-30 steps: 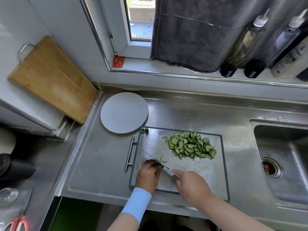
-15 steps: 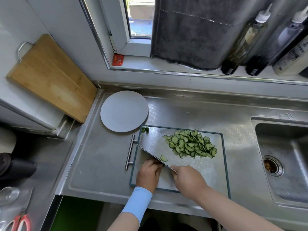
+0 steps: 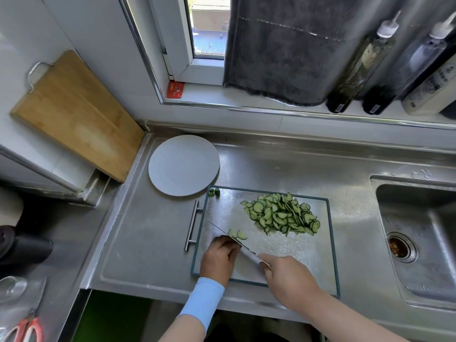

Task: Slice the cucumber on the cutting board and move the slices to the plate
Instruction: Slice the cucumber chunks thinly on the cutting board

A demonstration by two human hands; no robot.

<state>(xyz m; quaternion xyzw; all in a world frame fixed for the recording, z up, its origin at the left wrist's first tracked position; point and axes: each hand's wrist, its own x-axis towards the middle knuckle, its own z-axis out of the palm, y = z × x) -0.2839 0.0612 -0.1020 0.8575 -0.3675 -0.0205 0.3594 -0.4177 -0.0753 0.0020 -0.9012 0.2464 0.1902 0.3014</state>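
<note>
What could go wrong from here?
1. The left hand curls right against the knife blade. Any cucumber left is hidden under it, so a nicked finger seems the main risk.
2. The plate sits beside the cutting board at its far left corner, apart from the slice pile; slices could spill onto the counter in transfer.
3. Two cucumber ends at that corner might get swept along.

A wooden board (image 3: 74, 114) leans left; bottles (image 3: 357, 67) line the windowsill.

Daylit, sharp, wide-angle
Light from the window (image 3: 209, 33); soft sheen on steel counter (image 3: 283, 166); edges bowed; lower-left dim.
</note>
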